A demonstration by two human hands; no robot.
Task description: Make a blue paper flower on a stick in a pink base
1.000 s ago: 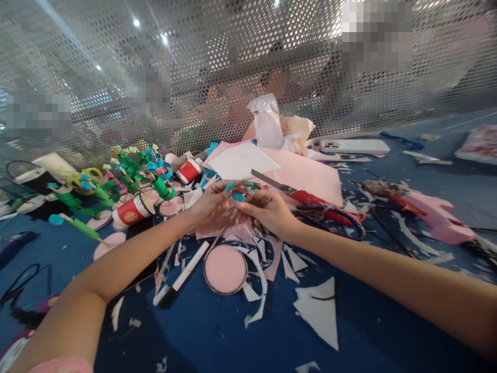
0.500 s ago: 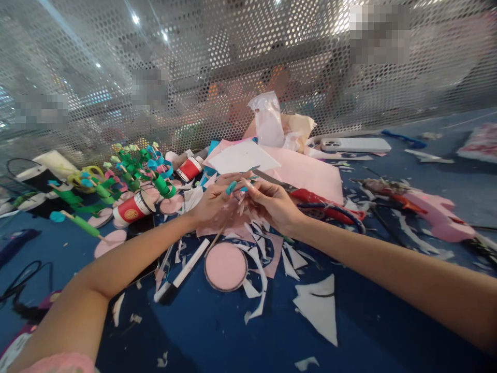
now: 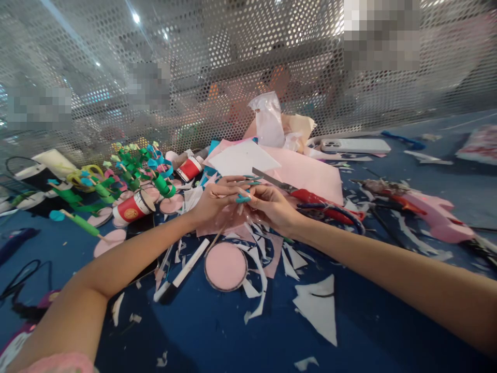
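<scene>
While left hand (image 3: 218, 200) and right hand (image 3: 274, 208) meet, fingers curled, at 12 o'clock of pink disc (image 3: 225, 266), blue bit (image 3: 243, 198) between (paper or nail, firm grip: can't tell), step looks like fine fingerwork; next move likely needs steady pinch.

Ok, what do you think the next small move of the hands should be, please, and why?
I'd probably ease the left hand and right hand slightly toward the pink disc. Their fingertips meet, and the blade of the red-handled tool appears just beyond the right one, so a little more room seems sensible. What the fingertips hold is too small to tell.
</scene>
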